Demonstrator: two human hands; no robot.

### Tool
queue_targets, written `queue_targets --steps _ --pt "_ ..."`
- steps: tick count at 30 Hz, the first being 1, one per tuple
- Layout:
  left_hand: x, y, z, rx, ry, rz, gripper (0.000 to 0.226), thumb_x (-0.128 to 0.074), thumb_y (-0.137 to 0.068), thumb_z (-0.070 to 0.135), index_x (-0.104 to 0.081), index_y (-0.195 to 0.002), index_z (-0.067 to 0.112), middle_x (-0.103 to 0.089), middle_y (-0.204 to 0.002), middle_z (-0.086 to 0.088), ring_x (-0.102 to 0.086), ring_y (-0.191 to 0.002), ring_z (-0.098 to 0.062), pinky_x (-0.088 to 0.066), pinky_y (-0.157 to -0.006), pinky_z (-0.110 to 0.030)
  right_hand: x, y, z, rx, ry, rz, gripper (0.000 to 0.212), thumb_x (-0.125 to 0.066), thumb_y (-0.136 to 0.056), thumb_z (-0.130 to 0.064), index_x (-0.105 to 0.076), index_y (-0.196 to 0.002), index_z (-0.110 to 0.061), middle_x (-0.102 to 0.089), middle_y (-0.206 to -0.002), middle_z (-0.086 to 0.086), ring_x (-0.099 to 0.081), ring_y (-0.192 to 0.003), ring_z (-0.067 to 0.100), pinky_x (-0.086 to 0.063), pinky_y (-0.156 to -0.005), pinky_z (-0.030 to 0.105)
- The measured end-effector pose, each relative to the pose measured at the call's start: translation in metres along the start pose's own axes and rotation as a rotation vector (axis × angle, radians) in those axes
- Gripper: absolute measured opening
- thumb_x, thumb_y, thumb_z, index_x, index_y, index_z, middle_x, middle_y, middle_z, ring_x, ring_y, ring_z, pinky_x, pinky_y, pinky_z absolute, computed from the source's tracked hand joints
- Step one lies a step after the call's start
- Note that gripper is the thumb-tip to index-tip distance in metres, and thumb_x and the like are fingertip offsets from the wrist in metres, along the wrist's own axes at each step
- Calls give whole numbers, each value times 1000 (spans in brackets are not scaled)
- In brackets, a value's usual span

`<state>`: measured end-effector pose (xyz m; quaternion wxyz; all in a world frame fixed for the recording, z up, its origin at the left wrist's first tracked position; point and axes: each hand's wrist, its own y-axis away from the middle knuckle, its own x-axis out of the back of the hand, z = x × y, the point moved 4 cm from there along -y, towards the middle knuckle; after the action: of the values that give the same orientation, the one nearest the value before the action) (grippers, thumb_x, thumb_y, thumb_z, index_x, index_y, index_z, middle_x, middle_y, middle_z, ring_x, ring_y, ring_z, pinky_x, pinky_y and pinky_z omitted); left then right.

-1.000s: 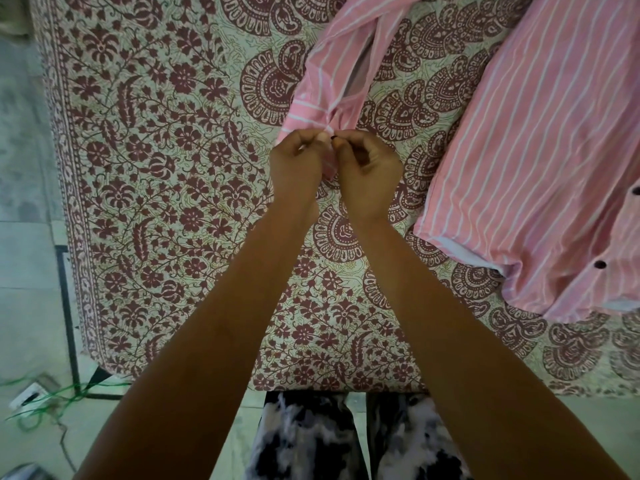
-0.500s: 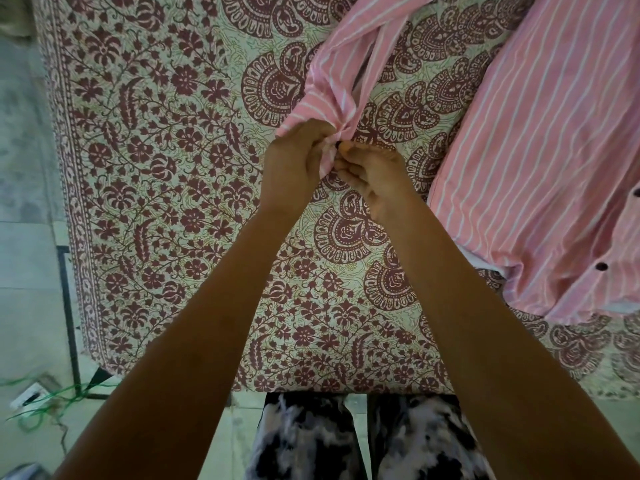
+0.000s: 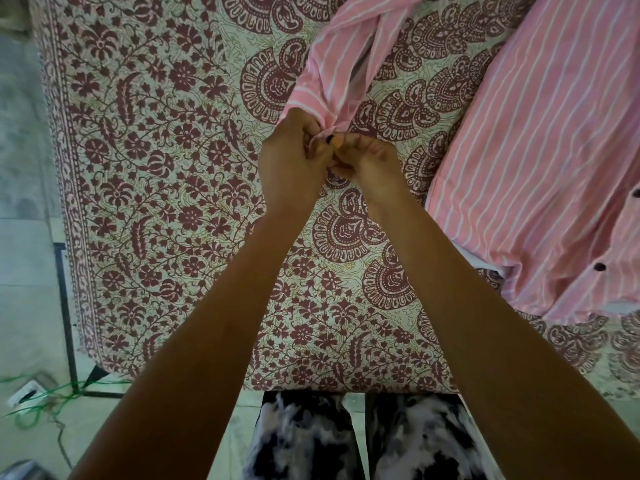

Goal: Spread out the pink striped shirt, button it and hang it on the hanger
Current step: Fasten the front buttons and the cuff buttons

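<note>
A printed sheet [image 3: 156, 168] in maroon flowers and paisley covers the flat surface and fills most of the view. Its near edge runs just above the person's patterned trousers [image 3: 301, 441], and its left edge falls beside pale floor [image 3: 24, 271]. The left half of the sheet lies bare, giving wide open room from the hands out to that edge. A strip of sheet also shows between the hands and the near edge, under the forearms.

The shirt [image 3: 536, 168] lies on the right side of the sheet. Its pink striped body is spread flat and runs off the right and top of the view, with its lower hem rumpled near the sheet's near edge. One sleeve [image 3: 339, 64] stretches from the top down toward the centre, apart from the body, with patterned sheet showing between them.

The left hand [image 3: 291, 168] has its fingers curled round the cuff [image 3: 304, 102] at the sleeve's end, lifting it off the sheet. The right hand [image 3: 370, 164] touches the left and pinches the same cuff edge between fingertips and thumb. A dark button [image 3: 330, 138] shows right at those fingertips. Two more dark buttons [image 3: 600, 267] sit along the body's front edge at the far right.

A green cord [image 3: 52, 396] trails over the floor at lower left, beside a dark frame line [image 3: 65, 306].
</note>
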<state>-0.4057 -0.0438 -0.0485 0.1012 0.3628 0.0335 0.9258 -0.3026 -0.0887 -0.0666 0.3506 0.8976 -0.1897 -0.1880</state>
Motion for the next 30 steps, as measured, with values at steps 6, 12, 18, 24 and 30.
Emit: queue_targets --steps 6,12,18,24,30 --pt "11 -2 1 -172 -61 -77 20 -57 -77 17 -68 -91 8 -63 -83 -11 -59 -63 -21 -51 -56 -35 -5 3 0 -73 -180 45 20 -47 -93 -9 -62 -80 -10 -64 -68 1 -62 -62 9 -54 -65 20" --pt "19 1 1 -371 -113 -362 28 -53 -81 26 -72 -98 13 -57 -84 -2 -49 -63 -5 -43 -57 -19 6 9 12 -115 -106 77 14 -55 -91 -11 -59 -77 -11 -67 -71 0 -65 -67 9 -55 -72 23" --pt "49 -25 -11 130 145 56 20 -52 -88 24 -66 -89 10 -58 -73 11 -45 -59 5 -36 -57 -13 6 12 15 -54 -185 8 26 -40 -91 8 -52 -76 -10 -63 -73 1 -63 -74 12 -56 -75 23" --pt "18 -8 -14 647 354 -626 43 -40 -92 53 -56 -117 21 -65 -103 1 -64 -88 -13 -54 -71 -28 -10 16 18 -97 -202 -35 26 -37 -89 11 -54 -80 -8 -58 -75 12 -58 -74 15 -55 -69 23" --pt "37 -15 -23 495 500 -352 10 -66 -82 16 -61 -91 13 -66 -90 1 -63 -81 -10 -53 -64 -18 -7 15 19 -176 -392 169 41 -28 -99 -37 -55 -111 -7 -62 -99 10 -60 -89 20 -50 -85 37"
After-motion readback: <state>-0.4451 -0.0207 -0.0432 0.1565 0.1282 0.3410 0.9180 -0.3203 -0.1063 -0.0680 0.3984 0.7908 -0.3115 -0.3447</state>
